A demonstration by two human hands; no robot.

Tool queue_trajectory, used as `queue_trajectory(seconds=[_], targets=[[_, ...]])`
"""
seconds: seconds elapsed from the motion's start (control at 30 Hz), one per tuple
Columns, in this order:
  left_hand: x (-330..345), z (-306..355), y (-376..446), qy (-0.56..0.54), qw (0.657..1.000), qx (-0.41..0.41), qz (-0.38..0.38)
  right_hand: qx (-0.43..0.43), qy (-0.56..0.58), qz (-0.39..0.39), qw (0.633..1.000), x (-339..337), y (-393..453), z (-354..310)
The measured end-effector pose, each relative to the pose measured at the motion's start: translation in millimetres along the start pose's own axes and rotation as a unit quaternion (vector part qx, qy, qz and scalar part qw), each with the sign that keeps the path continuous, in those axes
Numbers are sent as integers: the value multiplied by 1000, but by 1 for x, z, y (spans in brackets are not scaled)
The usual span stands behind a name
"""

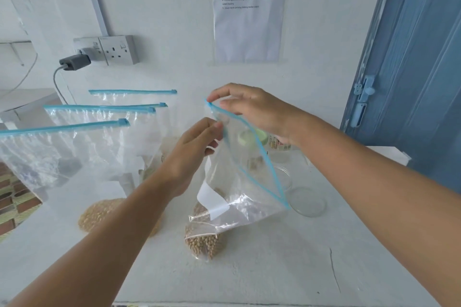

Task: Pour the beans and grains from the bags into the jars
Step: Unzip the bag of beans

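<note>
A clear zip bag (239,197) with a blue zipper strip and a white label stands on the white table, tan beans (203,242) lying in its bottom. My left hand (197,147) pinches the bag's upper left edge just below the zipper. My right hand (252,109) pinches the top end of the blue zipper strip. Behind the bag stand a jar with a green lid (252,138) and a glass jar (280,147) with a printed label, partly hidden by my right wrist. A round glass lid (308,201) lies on the table to the right.
Several more clear zip bags (99,137) with blue zippers stand upright at the left, one over a heap of pale beans (99,214). A wall socket with a plugged charger (74,61) is at the back left. A blue door (411,57) stands at the right.
</note>
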State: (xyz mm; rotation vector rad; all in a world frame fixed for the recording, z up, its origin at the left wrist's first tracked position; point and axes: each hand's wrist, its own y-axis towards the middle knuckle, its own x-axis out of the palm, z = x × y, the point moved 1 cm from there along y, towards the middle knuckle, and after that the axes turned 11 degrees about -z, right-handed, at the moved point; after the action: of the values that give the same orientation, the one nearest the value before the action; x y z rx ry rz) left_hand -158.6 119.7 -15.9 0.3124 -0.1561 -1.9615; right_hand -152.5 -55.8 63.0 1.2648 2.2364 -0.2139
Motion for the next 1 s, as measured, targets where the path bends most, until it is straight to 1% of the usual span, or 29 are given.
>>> queue_trajectory(seconds=[0.07, 0.17, 0.23, 0.3, 0.37, 0.43, 0.53, 0.63, 0.7, 0.73, 0.9, 1.0], targets=[[4, -4, -3, -22, 999, -7, -28, 18, -32, -27, 999, 4, 2, 2], [1, -14, -11, -15, 998, -25, -47, 61, -134, -19, 989, 7, 3, 13], [-7, -28, -16, -15, 998, -50, -28, 64, -192, 14, 979, 7, 3, 22], [-15, -44, -21, -16, 996, -91, 8, 58, -206, 45, 976, 7, 1, 28], [-23, -62, -25, -21, 990, -132, 44, 59, -183, 59, 980, 6, -3, 33], [-30, -82, -28, -46, 982, -175, 57, 67, -150, 74, 984, 5, -7, 39], [-37, -108, -27, -93, 962, -254, 40, 76, -80, 100, 989, 3, -16, 51], [-37, -119, -19, -148, 934, -326, 19, 85, -9, 120, 989, -1, -25, 65], [-38, -129, -12, -217, 914, -343, 27, 94, 44, 138, 985, -2, -31, 75], [-39, -135, -10, -233, 909, -345, 32, 97, 72, 143, 982, -2, -34, 78], [-40, -154, -6, -168, 906, -386, 39, 100, 136, 165, 972, -7, -49, 90], [-38, -156, -7, -171, 896, -409, 2, 100, 135, 174, 970, -8, -55, 93]])
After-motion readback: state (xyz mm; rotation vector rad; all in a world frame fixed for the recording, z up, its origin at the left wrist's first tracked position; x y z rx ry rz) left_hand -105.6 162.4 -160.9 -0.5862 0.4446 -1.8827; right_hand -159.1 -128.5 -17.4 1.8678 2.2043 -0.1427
